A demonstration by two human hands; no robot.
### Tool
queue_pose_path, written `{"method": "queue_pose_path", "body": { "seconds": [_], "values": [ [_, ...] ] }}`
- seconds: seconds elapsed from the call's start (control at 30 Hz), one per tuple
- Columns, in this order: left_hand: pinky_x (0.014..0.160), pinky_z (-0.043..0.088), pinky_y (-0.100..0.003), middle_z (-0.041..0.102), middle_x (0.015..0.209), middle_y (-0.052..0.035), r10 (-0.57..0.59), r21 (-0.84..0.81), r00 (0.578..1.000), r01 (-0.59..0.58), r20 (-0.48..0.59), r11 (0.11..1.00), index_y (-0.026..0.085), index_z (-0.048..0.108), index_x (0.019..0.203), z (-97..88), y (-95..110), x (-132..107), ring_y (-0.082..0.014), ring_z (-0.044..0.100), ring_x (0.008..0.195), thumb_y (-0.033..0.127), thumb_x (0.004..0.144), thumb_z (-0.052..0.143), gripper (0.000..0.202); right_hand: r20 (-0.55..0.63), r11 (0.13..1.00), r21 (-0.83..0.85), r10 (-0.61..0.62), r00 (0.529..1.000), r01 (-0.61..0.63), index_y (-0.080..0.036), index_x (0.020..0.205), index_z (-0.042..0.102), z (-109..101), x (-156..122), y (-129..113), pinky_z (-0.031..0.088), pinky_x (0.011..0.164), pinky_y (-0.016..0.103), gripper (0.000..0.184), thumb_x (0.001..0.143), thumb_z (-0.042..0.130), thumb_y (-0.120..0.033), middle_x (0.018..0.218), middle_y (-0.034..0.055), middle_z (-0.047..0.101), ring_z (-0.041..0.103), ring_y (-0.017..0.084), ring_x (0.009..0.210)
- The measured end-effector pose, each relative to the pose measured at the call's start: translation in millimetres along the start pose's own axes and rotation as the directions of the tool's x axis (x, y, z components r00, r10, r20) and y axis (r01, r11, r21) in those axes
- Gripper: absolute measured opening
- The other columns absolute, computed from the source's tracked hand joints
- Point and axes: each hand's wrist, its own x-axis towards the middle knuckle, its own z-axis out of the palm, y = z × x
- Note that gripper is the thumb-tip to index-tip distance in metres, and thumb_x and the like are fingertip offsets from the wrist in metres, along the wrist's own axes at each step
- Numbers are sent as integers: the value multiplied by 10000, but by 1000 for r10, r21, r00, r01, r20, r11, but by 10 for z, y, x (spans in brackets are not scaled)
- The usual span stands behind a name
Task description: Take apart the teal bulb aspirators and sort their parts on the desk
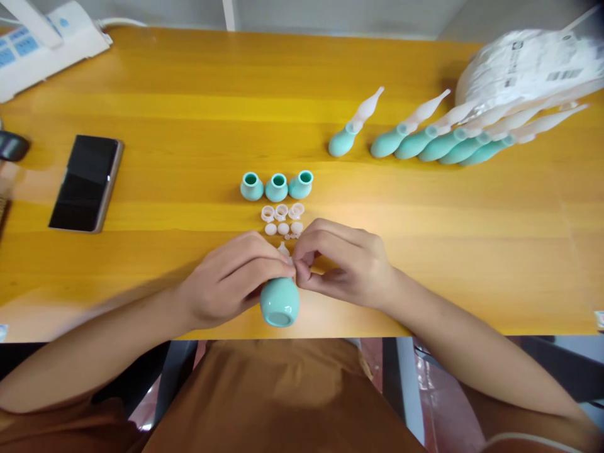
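Observation:
My left hand (238, 274) grips a glossy teal squeeze bulb (280, 303) by its neck, near the table's front edge. The bulb's round base faces me. My right hand (342, 261) is closed in a pinch right beside the neck; what its fingertips hold is hidden. A small translucent tip (284, 249) shows just beyond my left fingers. Past my hands lie a few tiny clear pieces (293, 236), white discs (283, 229) and clear rings (281, 212). Behind them stand three teal bulbs (279, 187) with open mouths facing up.
At the right rear, several teal bulbs (387, 142) with translucent nozzles lean in a row, one bulb (343, 141) apart from them. A white plastic bag (528, 69) sits behind. To the left are a phone (86, 184), a power strip (51, 47) and a black object (12, 146).

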Motion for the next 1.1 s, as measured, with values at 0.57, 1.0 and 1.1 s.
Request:
{"method": "queue_pose_path", "body": {
  "seconds": [0.57,1.0,1.1],
  "values": [
    [856,639,-316,766,1059,-43,-91,53,996,90,14,995,211,708,1200,17,36,-11,-182,742,941,212,1118,741,89,-26,997,-73,-6,1000,4,-228,1024,645,27,-8,-9,552,639,263,156,1035,725,-95,890,5,681,642,128,712],
    [660,457,-357,596,817,-35,0,255,974,-59,226,965,210,599,881,-47,38,42,-208,496,738,126,1023,535,177,301,956,-265,206,931,-126,-216,912,604,-32,-43,76,490,637,284,199,990,602,-33,869,20,655,611,154,696],
    [662,435,-363,631,832,-38,49,240,961,-117,272,964,207,610,912,-84,8,51,-211,503,754,108,1012,528,163,345,943,-306,235,909,-128,-214,897,594,-30,-59,73,479,643,299,202,1043,580,-76,876,34,651,606,165,701]
  ]
}}
